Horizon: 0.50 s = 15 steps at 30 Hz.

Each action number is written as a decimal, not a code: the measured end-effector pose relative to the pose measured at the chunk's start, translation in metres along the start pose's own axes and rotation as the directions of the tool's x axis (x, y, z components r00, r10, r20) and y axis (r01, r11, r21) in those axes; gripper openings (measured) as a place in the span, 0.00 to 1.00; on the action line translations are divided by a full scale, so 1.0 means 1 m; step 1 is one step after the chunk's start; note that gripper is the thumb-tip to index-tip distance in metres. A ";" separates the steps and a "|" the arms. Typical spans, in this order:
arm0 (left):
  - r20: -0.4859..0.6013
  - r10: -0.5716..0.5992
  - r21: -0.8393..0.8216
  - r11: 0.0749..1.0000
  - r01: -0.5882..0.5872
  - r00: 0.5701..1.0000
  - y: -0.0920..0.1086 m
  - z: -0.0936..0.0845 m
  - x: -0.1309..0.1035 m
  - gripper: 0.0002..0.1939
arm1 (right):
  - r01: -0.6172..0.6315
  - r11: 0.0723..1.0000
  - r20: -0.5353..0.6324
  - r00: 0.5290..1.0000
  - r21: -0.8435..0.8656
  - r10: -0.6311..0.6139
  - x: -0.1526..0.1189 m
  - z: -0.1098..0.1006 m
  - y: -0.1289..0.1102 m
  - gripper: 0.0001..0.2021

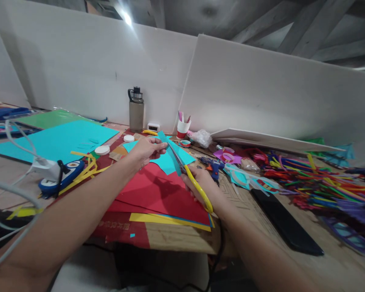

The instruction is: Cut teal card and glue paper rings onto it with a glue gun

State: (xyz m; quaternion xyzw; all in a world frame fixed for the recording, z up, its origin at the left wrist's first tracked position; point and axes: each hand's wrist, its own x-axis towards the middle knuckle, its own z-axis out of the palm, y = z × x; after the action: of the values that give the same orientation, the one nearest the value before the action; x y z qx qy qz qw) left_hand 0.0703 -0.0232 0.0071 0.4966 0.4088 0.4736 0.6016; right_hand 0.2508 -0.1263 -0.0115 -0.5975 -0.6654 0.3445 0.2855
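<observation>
My left hand [149, 151] pinches a narrow turquoise paper strip [162, 137] near its upper end. Yellow-handled scissors [197, 187] are gripped in my right hand [200, 181], their blades pointing up and left along the strip. Whether the blades are open or closed on the paper is hard to make out. Below both hands lie red paper sheets [158, 190], with yellow paper [170, 221] showing from under their near edge. A larger turquoise paper piece [182, 155] rests behind the hands.
At the back stand a grey bottle [136, 111] and a cup of pens [183, 129]. A blue glue gun [215, 168], a black phone-like slab [286, 221] and many pipe cleaners [328, 178] lie right. A power strip [62, 176] with cables sits left, near a turquoise sheet [57, 140].
</observation>
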 end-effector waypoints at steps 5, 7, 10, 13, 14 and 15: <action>-0.041 0.047 0.045 0.998 -0.045 0.998 -0.003 0.004 -0.002 0.13 | 0.007 1.000 -0.018 1.000 0.003 -0.007 0.000 0.001 0.000 0.07; -0.040 0.067 0.036 0.997 -0.065 0.997 -0.003 0.005 -0.002 0.13 | 0.017 1.000 -0.026 1.000 -0.002 -0.017 0.000 0.001 0.001 0.08; -0.041 0.080 0.019 0.997 -0.079 0.996 -0.004 0.004 -0.001 0.13 | 0.027 1.000 -0.028 0.999 -0.003 -0.027 0.001 0.002 0.003 0.08; -0.016 0.061 -0.009 0.998 -0.061 0.998 -0.004 0.002 0.001 0.11 | 0.044 0.999 -0.022 0.999 0.007 -0.044 0.002 0.002 0.005 0.08; -0.002 0.051 -0.024 0.998 -0.051 0.999 -0.004 0.001 0.001 0.10 | 0.055 0.998 -0.018 0.998 0.009 -0.055 0.003 0.002 0.006 0.08; 0.012 0.042 -0.040 0.998 -0.041 0.999 -0.004 0.001 0.002 0.10 | 0.069 0.998 -0.017 0.998 0.008 -0.068 0.003 0.001 0.007 0.07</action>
State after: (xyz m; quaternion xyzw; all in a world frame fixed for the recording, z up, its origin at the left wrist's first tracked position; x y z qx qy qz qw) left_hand 0.0723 -0.0217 0.0035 0.4960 0.3849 0.4908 0.6042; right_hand 0.2535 -0.1229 -0.0176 -0.5759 -0.6815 0.3326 0.3053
